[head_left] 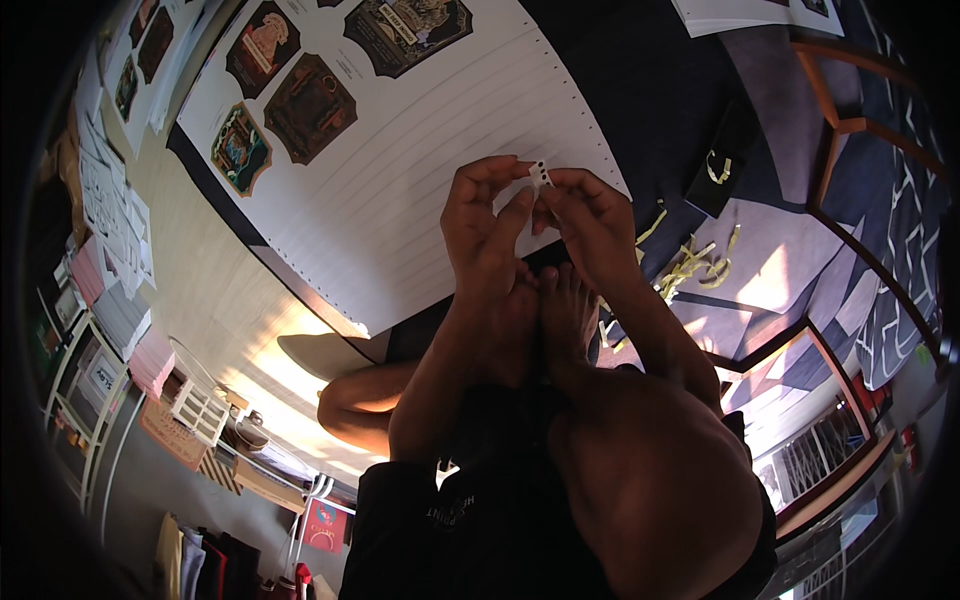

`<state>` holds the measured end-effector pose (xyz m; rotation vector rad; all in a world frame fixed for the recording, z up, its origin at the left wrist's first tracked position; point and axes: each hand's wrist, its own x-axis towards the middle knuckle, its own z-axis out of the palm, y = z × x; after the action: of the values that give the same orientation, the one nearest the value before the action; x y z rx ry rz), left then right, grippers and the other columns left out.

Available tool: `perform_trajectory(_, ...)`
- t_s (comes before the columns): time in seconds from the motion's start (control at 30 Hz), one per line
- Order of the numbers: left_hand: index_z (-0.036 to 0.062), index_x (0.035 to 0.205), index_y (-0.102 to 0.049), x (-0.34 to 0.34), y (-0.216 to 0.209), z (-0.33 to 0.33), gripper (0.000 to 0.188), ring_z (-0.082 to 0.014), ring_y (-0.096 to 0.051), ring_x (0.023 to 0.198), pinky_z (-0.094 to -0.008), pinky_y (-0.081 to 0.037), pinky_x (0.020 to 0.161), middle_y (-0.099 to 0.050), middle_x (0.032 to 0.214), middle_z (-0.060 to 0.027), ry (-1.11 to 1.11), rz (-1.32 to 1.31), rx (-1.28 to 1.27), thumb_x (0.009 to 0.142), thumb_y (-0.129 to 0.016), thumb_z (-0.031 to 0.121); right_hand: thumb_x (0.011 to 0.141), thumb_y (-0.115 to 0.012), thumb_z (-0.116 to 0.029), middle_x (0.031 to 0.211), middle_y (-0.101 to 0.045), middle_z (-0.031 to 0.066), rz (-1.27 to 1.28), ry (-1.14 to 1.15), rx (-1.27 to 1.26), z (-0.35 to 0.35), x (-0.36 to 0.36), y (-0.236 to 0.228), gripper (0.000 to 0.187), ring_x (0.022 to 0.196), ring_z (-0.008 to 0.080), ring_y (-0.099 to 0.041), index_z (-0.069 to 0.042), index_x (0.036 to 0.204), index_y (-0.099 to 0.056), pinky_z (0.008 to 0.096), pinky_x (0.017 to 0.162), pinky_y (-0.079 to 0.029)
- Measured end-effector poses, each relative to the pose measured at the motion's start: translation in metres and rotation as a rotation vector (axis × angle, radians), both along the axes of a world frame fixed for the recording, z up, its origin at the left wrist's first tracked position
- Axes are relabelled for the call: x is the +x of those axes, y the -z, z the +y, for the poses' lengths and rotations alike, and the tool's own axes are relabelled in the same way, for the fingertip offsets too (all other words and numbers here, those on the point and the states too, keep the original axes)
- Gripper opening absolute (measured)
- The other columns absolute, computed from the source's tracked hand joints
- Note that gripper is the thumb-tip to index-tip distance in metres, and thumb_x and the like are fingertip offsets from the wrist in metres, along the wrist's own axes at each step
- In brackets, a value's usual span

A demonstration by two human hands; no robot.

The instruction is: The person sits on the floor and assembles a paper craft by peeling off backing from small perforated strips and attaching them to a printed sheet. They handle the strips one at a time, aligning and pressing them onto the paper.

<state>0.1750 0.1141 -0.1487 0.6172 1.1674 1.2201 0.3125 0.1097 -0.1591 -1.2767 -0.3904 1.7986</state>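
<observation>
- A big white sheet (400, 190) with dark ornate labels at its far left lies on the floor before me.
- Loose yellow strips (690, 265) lie scattered to the right.
- My left hand (485, 225) and right hand (590, 225) meet over the sheet's right edge.
- Both sets of fingertips pinch one small white perforated strip (540, 174).

A large white lined sheet (400, 170) lies on the floor and serves as the landmark. On its upper left part sit four dark shield-shaped printed labels: one brown with a pale figure (263, 47), one dark brown (310, 108), one green-edged with blue centre (239, 149), one black and gold at its top edge (408, 30). Left of the sheet, more dark labels on white sheets (140, 55).
</observation>
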Motion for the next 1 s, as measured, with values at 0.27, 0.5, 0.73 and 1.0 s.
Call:
perform_trajectory(0.27,-0.0025,0.124,-0.054,0.002,0.005,0.009,0.033,-0.0194,-0.059,0.115,-0.0343,-0.044,0.103,-0.066,0.119,-0.0165,-0.004,0.01,-0.036,0.092,-0.061,-0.005,0.099,-0.065,-0.01,0.077,-0.068,0.0045,-0.041,0.014,-0.001,0.008,0.002,0.005,0.017,0.072,0.0092,-0.064,0.004,0.106,-0.067,0.023,0.066,-0.048)
perform_trajectory(0.5,-0.0028,0.126,-0.057,-0.002,0.013,0.018,0.038,-0.0247,-0.063,0.112,-0.0384,-0.047,0.101,-0.067,0.118,-0.0172,0.142,0.672,0.3,0.088,-0.065,-0.003,0.098,-0.066,-0.005,0.081,-0.069,0.0044,-0.391,-0.037,0.148,0.016,-0.002,-0.014,0.012,0.075,0.0081,-0.064,0.004,0.106,-0.066,0.0238,0.069,-0.052)
perform_trajectory(0.73,-0.0014,0.119,-0.063,-0.011,0.026,0.055,0.031,-0.0317,-0.064,0.108,-0.0407,-0.051,0.093,-0.068,0.117,-0.0167,0.138,0.985,0.559,0.088,-0.066,0.0,0.098,-0.067,-0.006,0.085,-0.069,0.0054,-0.449,0.025,0.271,0.047,0.001,0.01,0.014,0.071,0.0077,-0.064,0.004,0.107,-0.064,0.0236,0.065,-0.052)
perform_trajectory(1.0,0.0034,0.116,-0.064,-0.019,0.066,0.129,0.028,-0.0304,-0.062,0.106,-0.0426,-0.044,0.096,-0.068,0.112,-0.0126,0.225,1.207,0.686,0.089,-0.064,0.006,0.098,-0.064,-0.014,0.08,-0.072,0.0064,-0.56,-0.078,0.272,0.126,0.003,0.053,0.019,0.069,0.0066,-0.063,0.004,0.101,-0.07,0.023,0.061,-0.049)
